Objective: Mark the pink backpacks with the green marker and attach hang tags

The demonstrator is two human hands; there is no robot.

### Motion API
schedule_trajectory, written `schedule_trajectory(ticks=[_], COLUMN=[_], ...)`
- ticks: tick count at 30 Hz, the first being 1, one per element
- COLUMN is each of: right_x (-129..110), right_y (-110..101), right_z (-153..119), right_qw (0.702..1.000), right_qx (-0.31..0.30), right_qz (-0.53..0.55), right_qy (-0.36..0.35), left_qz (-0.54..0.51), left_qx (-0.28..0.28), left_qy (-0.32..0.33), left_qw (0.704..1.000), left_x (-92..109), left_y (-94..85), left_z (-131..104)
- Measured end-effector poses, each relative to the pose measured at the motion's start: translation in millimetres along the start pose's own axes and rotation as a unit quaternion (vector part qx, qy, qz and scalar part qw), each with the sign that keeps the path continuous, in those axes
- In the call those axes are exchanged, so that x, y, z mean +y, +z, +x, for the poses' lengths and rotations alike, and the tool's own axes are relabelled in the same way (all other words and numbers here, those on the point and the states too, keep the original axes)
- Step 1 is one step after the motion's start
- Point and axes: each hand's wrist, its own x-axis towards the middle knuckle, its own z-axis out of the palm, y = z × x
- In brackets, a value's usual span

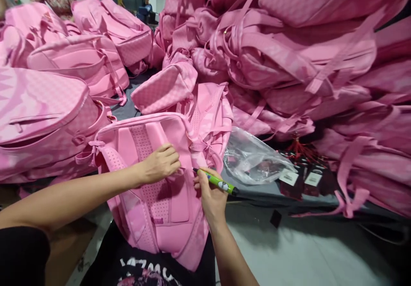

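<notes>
A pink backpack (178,192) stands tilted against my lap, its padded back panel and straps facing me. My left hand (163,162) is closed over the middle of that panel, its curled fingers gripping the pink fabric. My right hand (210,196) is at the bag's right side, wrapped round a green marker pen (220,183) with black ends and a small printed picture. The pen's dark tip points left toward the fabric near my left fingers. Whether the tip touches the bag, I cannot tell.
Pink backpacks (289,55) are piled high at the right, and more (41,119) lie at the left. A clear plastic bag (253,157) and dark hang tags (290,181) with red cords rest on the grey-covered table (253,191). People are in the background.
</notes>
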Motion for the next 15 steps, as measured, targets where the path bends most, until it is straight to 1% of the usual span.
schedule_trajectory(ticks=[2,4,6,7,9,12,13,14,15], right_x=[-7,-14,-24,-31,-50,-96,-114,-131,-146], right_y=[1,2,-2,-7,-23,-57,-68,-79,-88], right_z=[-3,-4,-3,-4,-9,-27,-34,-40,-44], right_qw=[1.0,0.998,0.997,0.997,0.996,0.99,0.988,0.986,0.984], right_qx=[-0.026,-0.047,-0.043,-0.04,-0.047,-0.08,-0.08,-0.067,-0.055], right_qz=[0.014,-0.001,-0.012,-0.011,-0.001,0.028,0.04,0.046,0.04], right_qy=[-0.005,-0.036,-0.063,-0.069,-0.081,-0.111,-0.127,-0.144,-0.165], left_qz=[0.009,0.018,0.021,0.018,0.008,-0.02,-0.033,-0.049,-0.065], left_qx=[-0.007,-0.014,-0.013,-0.009,0.001,0.002,0.001,-0.001,0.0], left_qy=[-0.004,-0.004,-0.004,-0.006,-0.018,-0.039,-0.05,-0.061,-0.076], left_qw=[1.0,1.0,1.0,1.0,1.0,0.999,0.998,0.997,0.995], left_x=[1,1,3,6,16,40,50,59,66], left_y=[-6.5,-17.3,-34.5,-46.2,-76.9,-137.6,-158.6,-177.5,-192.6], left_z=[2,6,12,16,23,37,42,48,53])
